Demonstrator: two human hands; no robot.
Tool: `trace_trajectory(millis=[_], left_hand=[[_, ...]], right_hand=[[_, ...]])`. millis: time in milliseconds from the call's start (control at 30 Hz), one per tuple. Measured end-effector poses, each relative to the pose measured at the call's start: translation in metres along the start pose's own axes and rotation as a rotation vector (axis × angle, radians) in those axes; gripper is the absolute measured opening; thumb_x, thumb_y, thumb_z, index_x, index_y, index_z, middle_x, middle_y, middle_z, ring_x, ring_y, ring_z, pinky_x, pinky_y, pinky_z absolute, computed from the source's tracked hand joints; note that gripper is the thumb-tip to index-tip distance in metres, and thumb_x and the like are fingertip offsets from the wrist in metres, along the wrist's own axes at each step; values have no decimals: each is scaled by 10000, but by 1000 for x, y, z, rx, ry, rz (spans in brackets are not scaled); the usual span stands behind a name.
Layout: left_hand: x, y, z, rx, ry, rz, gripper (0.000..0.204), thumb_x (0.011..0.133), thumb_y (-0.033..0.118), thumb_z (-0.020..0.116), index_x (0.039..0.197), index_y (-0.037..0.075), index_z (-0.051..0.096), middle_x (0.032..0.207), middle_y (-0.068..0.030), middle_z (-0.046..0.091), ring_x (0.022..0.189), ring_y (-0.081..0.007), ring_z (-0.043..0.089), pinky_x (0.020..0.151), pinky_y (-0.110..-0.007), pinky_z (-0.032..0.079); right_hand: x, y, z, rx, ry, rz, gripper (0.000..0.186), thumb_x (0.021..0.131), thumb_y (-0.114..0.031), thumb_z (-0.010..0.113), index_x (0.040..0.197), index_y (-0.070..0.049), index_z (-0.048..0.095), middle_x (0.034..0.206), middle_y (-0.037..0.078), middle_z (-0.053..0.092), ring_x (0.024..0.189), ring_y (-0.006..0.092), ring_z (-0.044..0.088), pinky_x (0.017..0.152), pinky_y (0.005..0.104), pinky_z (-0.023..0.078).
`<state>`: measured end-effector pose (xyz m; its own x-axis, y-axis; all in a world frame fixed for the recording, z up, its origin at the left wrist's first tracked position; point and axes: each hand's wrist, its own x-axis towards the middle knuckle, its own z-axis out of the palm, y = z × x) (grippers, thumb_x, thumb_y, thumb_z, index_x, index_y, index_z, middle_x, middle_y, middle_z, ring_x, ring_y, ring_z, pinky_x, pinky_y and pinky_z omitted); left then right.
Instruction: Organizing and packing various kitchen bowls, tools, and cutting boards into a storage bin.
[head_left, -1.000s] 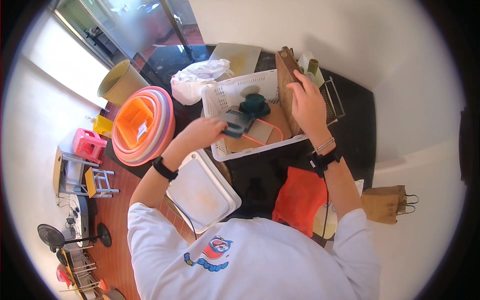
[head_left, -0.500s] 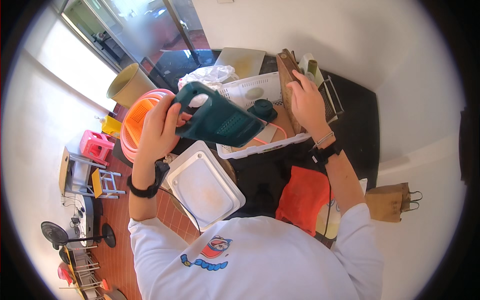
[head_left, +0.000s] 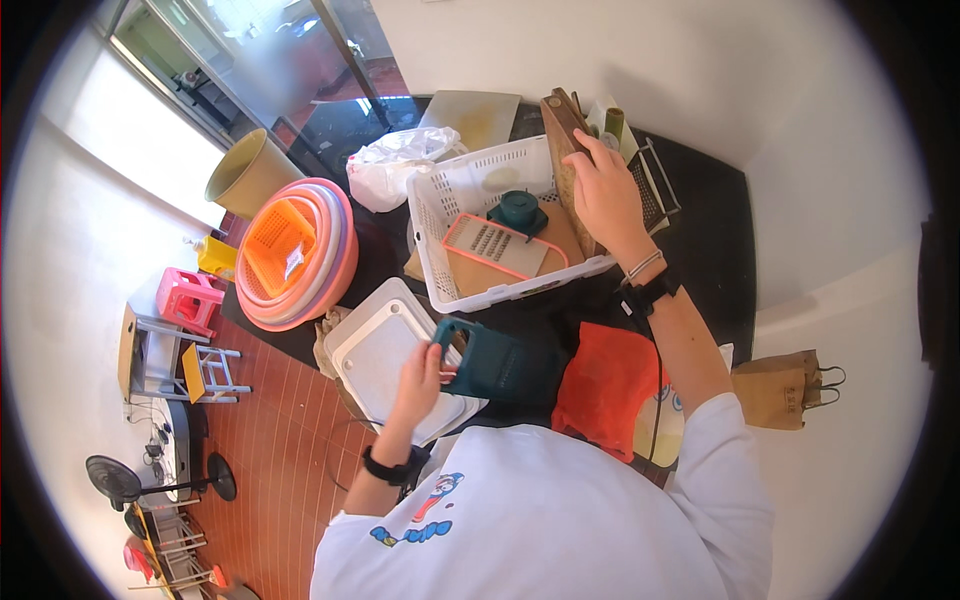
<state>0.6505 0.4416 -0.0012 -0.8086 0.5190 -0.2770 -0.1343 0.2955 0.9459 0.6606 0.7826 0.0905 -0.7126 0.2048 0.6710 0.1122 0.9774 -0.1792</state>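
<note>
My left hand (head_left: pixel 418 382) is closed round the loop handle of a dark green slicer (head_left: pixel 505 362), low over the black tabletop beside a white lid (head_left: pixel 385 350). My right hand (head_left: pixel 612 200) grips the side of a brown wooden board (head_left: pixel 562 140), which stands tilted along the right end of a white plastic basket (head_left: pixel 487 298). In that basket lie a flat grater (head_left: pixel 490 245) with an orange-pink rim and a dark green round hand guard (head_left: pixel 520 210). Beneath them is a flat brown piece (head_left: pixel 480 278).
Stacked pink basins (head_left: pixel 335 262) with an orange basket (head_left: pixel 283 235) stand at the left. A white plastic bag (head_left: pixel 390 165) lies behind them. Right of the board is a metal rack (head_left: pixel 652 185). A red cloth-like sheet (head_left: pixel 600 390) lies near my body.
My left hand has brought the slicer down and toward me, from above the basket to the table's near side. The grater in the basket now shows. My right hand stays on the board.
</note>
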Motion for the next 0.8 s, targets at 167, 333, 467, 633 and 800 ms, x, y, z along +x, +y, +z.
trace_trajectory(millis=[167,333,467,633,800], left_hand=[[6,-71,28,-408,35,-352,362,955,331,358,971,-8,483,766,-84,492,723,-226,630,617,-323,524],[24,-79,36,171,-239,-326,396,927,296,374,916,-61,546,878,-223,580,865,-315,610,725,-390,484],[29,-3,41,937,-516,-18,398,888,281,425,809,-78,580,860,-289,587,824,-386,592,705,-422,468],[87,119,38,867,-851,-65,309,884,296,472,932,2,557,722,-165,608,675,-288,624,608,-395,476],[226,105,65,910,-534,429,268,822,264,569,964,37,547,726,-117,611,745,-224,627,627,-362,489]], right_hand=[[-2,1,1,-47,5,-2,162,740,-20,556,900,-39,571,1163,104,506,1011,286,520,835,378,453],[1,-4,1,-14,25,-18,161,736,-20,558,895,-38,575,1161,100,509,1012,285,522,832,380,454],[-1,-2,4,-26,24,-24,161,733,-23,561,892,-33,582,1165,97,510,1015,291,520,826,379,457],[-2,-1,7,-29,20,-24,168,726,-21,559,892,-30,583,1164,101,510,1011,296,521,821,381,459],[0,-4,1,9,42,-15,165,720,-25,559,883,-32,581,1171,99,510,1012,310,523,823,384,460]])
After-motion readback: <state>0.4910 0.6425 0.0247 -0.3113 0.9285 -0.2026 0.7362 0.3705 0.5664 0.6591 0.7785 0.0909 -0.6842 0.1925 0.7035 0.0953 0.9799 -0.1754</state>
